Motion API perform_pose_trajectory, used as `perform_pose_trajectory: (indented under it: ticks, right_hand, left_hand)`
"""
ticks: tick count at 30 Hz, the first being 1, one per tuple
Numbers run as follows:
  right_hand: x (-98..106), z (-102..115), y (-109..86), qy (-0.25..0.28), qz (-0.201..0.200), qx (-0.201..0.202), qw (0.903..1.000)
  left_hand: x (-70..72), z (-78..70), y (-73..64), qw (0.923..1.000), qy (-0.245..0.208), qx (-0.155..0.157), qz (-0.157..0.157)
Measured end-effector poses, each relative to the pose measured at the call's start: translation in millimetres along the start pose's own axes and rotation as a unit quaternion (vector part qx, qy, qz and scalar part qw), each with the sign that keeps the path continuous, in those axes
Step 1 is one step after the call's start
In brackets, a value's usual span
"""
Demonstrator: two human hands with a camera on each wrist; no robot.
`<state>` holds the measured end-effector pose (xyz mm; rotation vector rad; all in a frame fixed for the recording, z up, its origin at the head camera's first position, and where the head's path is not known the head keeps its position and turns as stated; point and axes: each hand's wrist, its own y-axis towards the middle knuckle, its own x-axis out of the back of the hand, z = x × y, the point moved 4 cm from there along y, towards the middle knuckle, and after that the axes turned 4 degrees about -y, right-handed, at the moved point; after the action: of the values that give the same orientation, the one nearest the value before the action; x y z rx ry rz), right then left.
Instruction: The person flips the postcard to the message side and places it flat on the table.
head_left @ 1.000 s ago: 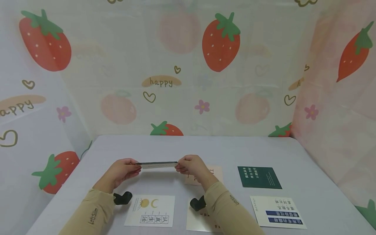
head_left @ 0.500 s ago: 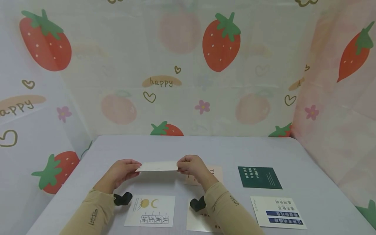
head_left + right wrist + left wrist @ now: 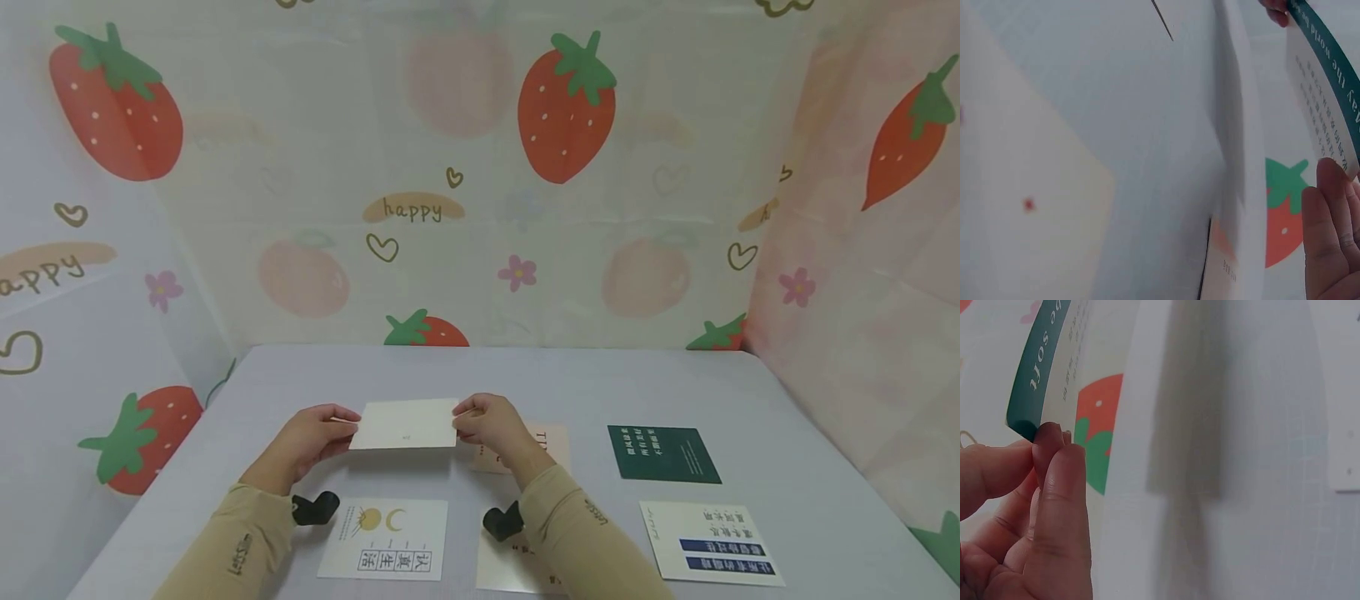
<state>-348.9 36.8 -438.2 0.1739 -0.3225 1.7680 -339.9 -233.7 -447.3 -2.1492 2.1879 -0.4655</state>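
Head view. Postcard [image 3: 405, 423], 1, held raised above the tabletop [image 3: 570, 375], plain pale face toward the camera, 1 small mark near its lower edge, too small to read. Left hand [image 3: 311, 433]: arm reaching forward, wrist bent inward, fingertips pinching the postcard's left end. Right hand [image 3: 498, 429]: mirrored pose, fingers bent, pinching the right end. Beige sleeves, 2, left sleeve [image 3: 225, 542] and right sleeve [image 3: 592, 533], each with dark lettering, not surely legible. Black wrist devices, 2, 1 at each cuff.

Cards lying on the tabletop, 5: sun-and-moon card [image 3: 386, 537], nearer the camera than the postcard, 4 boxed characters, 认真生活; cream card [image 3: 510, 571], partly under the right forearm; pink card [image 3: 555, 446], partly behind the right hand and wrist, letters "TI" showing; dark green card [image 3: 663, 454], white characters; white card with 2 blue bars [image 3: 711, 542], at the near right. Backdrop [image 3: 337, 167]: strawberry print, lettered "happy".

Left wrist view. Thumb and fingers of the left hand closed on the corner of the postcard; its printed face shows a green band reading "be soft", beside small characters, unreadable.

Right wrist view. Band inverted, reading "May the world be", remainder unclear. Right-hand fingers against the near end; left-hand fingertips at the far end.
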Motion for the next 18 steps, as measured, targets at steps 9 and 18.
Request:
perform_pose_trajectory:
  ticks: [9,18]
  right_hand:
    - [-0.4,1.0,1.2,-0.006,-0.011,0.003,0.9999]
    - [-5.0,-1.6,4.1,-0.006,-0.04,0.005,0.9992]
  left_hand:
    - [-1.5,0.8,1.7,1.0,0.002,0.001,-0.004]
    - [-2.0,2.6,3.8,0.9998,0.012,0.004,-0.013]
